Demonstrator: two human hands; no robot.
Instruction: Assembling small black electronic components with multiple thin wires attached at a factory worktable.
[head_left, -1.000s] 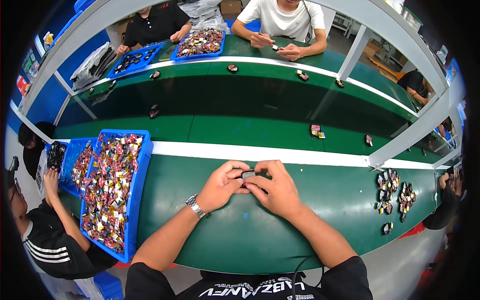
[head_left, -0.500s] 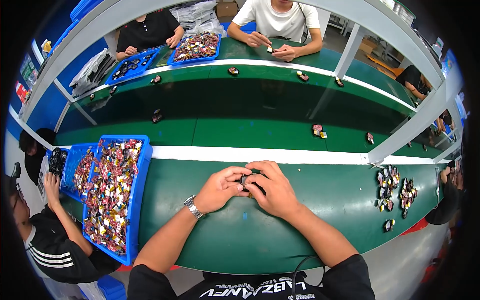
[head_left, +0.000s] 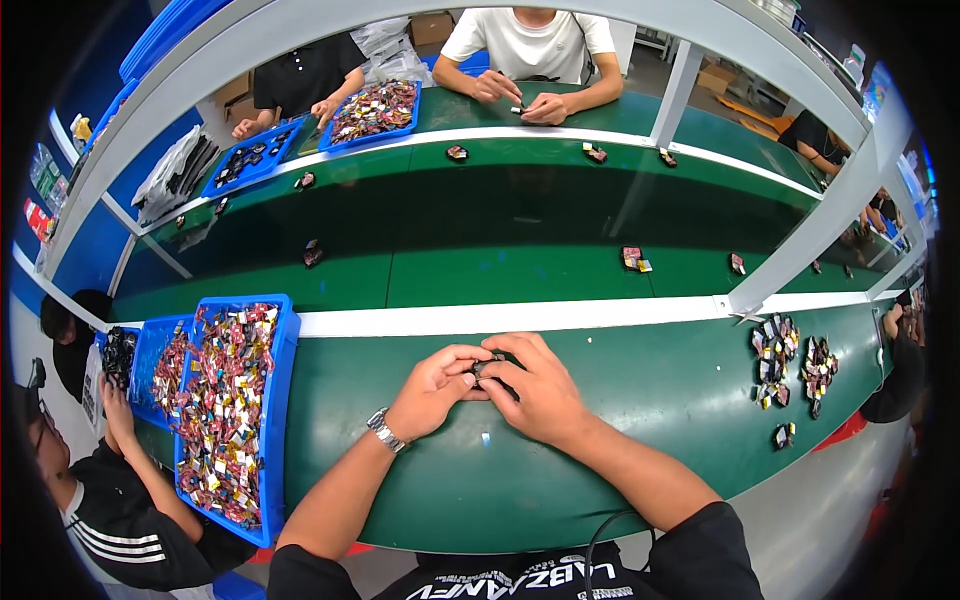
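Observation:
In front of me, over the green bench (head_left: 420, 500), my two hands meet around a small black part (head_left: 481, 369). My left hand (head_left: 432, 392), with a metal-band watch at the wrist, pinches it from the left. The fingers and thumb of my right hand (head_left: 540, 388) close on it from the right and cover most of it. Its exact kind is hidden by the fingers. To the right on the bench lie two clusters of small black pieces with red, white and yellow bits (head_left: 773, 360), and a single such piece (head_left: 783, 436) nearer me.
A large blue tray (head_left: 283, 400) heaped with small red, white and yellow parts stands left. Beyond a white rail (head_left: 420, 320), a green belt (head_left: 480, 275) carries scattered pieces. Grey frame posts (head_left: 815, 235) rise on the right. Co-workers sit opposite and at left.
The view has shifted slightly. Both hands stay together on the black part, with small finger movements. The co-worker at left has brought both hands together by the black parts.

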